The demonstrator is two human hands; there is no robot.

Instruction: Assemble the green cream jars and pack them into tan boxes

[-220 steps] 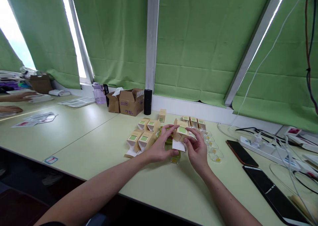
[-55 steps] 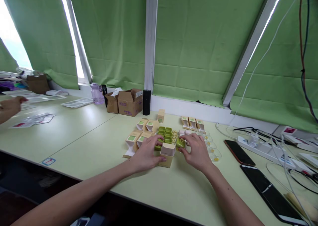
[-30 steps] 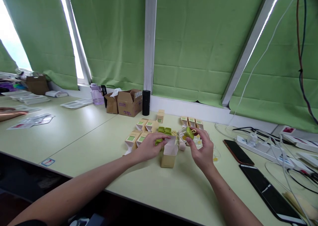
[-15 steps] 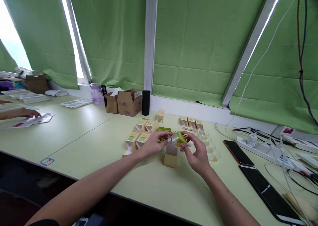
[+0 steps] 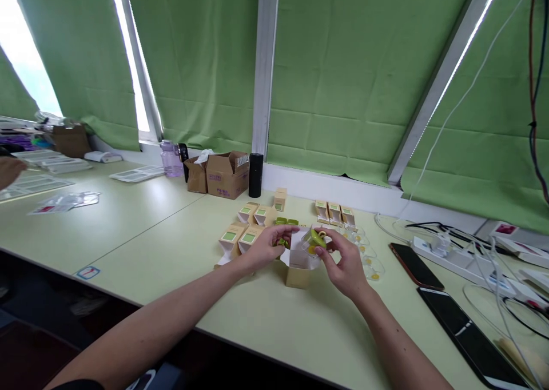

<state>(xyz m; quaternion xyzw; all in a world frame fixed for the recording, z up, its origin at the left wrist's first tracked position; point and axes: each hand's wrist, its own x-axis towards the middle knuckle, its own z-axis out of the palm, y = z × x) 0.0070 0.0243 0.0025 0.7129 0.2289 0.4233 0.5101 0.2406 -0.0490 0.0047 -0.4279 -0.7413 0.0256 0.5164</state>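
A small tan carton (image 5: 297, 269) stands upright on the pale table (image 5: 141, 230), its white flaps open. My left hand (image 5: 266, 248) pinches one flap of it from the left. My right hand (image 5: 344, 265) holds a small green piece in a clear shell (image 5: 315, 240) right at the carton's mouth. More green pieces (image 5: 286, 223) lie just behind my hands. Several folded tan cartons with green labels (image 5: 240, 238) lie to the left, and three small ones (image 5: 334, 213) stand behind.
Clear plastic shells with yellow dots (image 5: 371, 260) lie to the right. Two phones (image 5: 414, 264) and a power strip with cables (image 5: 454, 253) are further right. Brown boxes (image 5: 226, 175), a black cylinder (image 5: 255, 175) and a purple bottle (image 5: 171, 159) stand at the back. Another person's hand (image 5: 7, 170) is at far left.
My right hand picked up the green piece in its shell and brought it down to the carton's mouth. My left hand stayed on the carton's flap.
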